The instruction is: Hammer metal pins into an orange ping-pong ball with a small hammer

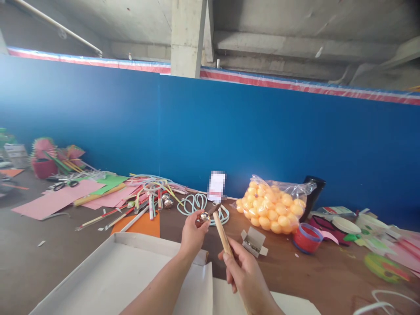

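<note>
My left hand [193, 232] is closed, with the fingertips pinching a shiny silver ball [204, 217]. My right hand [241, 264] wraps round the wooden handle of a hammer [222, 232]. Its dark, partly blurred head lies at the far end, just right of the ball; I cannot tell whether they touch. Behind both hands, a coil of pale green cord [192, 203] lies on the brown table [275, 271]. More shiny silver balls [167, 200] sit to the left of the cord. A small open carton [254, 241] holding small metal pieces stands right of the hammer.
A white cardboard tray [131, 275] lies under my left arm. A clear bag of orange balls [271, 205] leans near the blue partition [278, 131]. Pink paper [59, 199], scissors [65, 184] and sticks lie left; a red tape roll [307, 238] is right.
</note>
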### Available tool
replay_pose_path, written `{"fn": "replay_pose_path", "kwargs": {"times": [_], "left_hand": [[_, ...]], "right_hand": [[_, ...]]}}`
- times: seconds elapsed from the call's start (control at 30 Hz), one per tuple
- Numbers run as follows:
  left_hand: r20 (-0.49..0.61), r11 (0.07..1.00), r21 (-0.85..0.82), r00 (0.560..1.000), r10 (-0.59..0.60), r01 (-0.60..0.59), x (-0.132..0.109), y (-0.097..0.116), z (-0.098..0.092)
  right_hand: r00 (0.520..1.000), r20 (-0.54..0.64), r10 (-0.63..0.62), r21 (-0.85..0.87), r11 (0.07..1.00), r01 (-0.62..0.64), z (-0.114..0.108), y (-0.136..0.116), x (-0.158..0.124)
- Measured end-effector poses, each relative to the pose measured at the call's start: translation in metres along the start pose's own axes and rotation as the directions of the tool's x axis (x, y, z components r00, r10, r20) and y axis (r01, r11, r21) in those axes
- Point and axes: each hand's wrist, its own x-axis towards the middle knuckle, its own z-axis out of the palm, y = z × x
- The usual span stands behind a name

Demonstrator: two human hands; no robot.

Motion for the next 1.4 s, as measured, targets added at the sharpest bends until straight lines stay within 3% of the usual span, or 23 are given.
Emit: {"fn": "replay_pose_path", "kwargs": {"times": [0.47, 0.87, 1.4], "left_hand": [[-0.024, 0.998, -0.044, 0.999, -0.041, 0.040, 0.001, 0.003, 0.001], [-0.010, 0.998, -0.062, 0.999, -0.032, 0.031, 0.002, 0.000, 0.000], [0.002, 0.998, 0.000, 0.998, -0.057, 0.057, 0.002, 0.001, -0.001]], "right_hand": [[1.000, -0.006, 0.007, 0.009, 1.000, -0.007, 0.000, -0.001, 0.000], [0.998, 0.058, -0.010, -0.015, 1.000, 0.010, 0.003, 0.004, -0.001], [0.999, 0.039, -0.002, -0.014, 1.000, 0.002, 0.004, 0.005, 0.000]]}}
